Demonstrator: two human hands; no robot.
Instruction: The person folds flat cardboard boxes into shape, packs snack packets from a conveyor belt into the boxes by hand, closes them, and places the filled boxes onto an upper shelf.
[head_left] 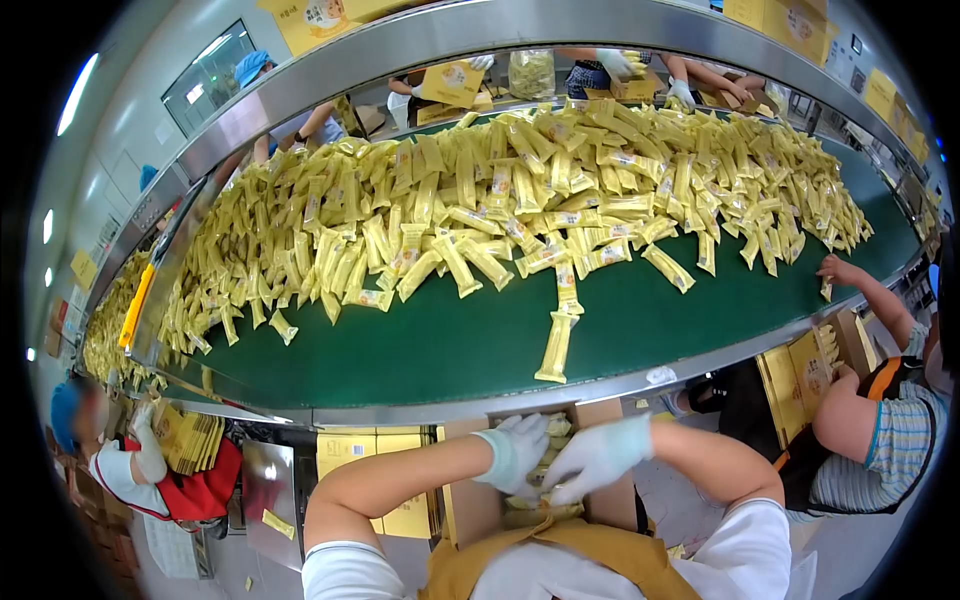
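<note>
Both my hands, in white gloves, reach into an open cardboard box point(474, 497) in front of my body. My left hand point(515, 452) lies along the left side of some yellow snack packets point(548, 508), its fingers loosely spread against them. From the right, my right hand point(600, 460) reaches down onto the same packets with fingers stretched out, slightly blurred. More packets show in the box between and below the hands. Its deeper contents are hidden.
A large heap of yellow packets point(500, 180) covers the green conveyor belt point(440, 350); one loose packet point(555, 347) lies near its metal edge point(400, 412). Flattened yellow cartons point(345, 450) stand left of my box. Co-workers are at both sides and across the belt.
</note>
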